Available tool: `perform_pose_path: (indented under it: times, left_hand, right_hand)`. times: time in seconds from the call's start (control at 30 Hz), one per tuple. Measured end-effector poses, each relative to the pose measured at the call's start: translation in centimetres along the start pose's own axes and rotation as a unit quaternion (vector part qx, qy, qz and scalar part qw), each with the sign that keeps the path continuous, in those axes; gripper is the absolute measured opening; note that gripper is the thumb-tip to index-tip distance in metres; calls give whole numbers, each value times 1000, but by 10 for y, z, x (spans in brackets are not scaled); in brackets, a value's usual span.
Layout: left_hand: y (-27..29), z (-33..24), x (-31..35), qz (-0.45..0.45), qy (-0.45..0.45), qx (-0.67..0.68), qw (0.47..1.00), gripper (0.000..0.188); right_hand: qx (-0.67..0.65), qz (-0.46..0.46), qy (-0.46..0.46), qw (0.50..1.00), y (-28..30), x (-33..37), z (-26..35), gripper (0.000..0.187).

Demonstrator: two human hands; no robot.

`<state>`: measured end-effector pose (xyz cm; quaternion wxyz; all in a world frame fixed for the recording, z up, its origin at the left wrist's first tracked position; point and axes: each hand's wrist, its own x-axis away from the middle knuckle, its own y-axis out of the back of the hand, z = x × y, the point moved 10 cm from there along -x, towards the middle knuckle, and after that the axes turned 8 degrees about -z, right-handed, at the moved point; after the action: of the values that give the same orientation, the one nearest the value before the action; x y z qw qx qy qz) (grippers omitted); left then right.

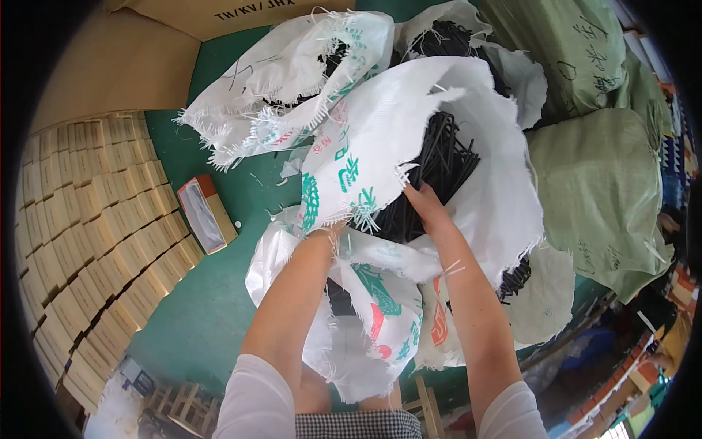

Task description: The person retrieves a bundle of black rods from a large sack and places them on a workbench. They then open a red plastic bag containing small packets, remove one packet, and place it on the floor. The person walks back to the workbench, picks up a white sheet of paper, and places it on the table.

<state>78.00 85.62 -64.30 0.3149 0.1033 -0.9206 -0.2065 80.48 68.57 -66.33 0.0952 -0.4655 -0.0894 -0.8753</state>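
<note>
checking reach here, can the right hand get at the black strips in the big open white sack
Most likely yes: the right hand is in the mouth of the big white sack, up against the black strips. A frayed edge hangs close but doesn't seem in the way.

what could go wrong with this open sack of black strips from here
The frayed white woven sack might snag the right grip with its loose threads. The thin black strips lie jumbled, so they may tangle or spill. If the sack slumped left, it might nudge the open box.
</note>
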Motion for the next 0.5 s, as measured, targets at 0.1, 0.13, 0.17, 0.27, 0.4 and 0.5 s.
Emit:
perform_pose_path:
  times: [0.1,0.13,0.17,0.27,0.4,0.5]
  left_hand:
    - [2,-12,5,-24,-64,-30,997,88]
    - [2,-17,7,-25,-77,-25,996,87]
    - [1,-22,8,-18,-79,-9,997,86]
    - [6,-52,31,48,15,135,990,82]
    - [3,-77,74,95,166,317,929,74]
    - [18,-104,113,113,167,372,906,77]
  right_hand:
    - [-66,-11,26,997,-5,12,2,78]
    - [-77,-26,30,996,-3,17,3,78]
    - [-68,-36,39,996,2,23,6,79]
    - [-36,-42,72,996,7,56,36,79]
    - [17,-32,122,992,17,110,91,79]
    - [105,-40,148,983,20,175,135,80]
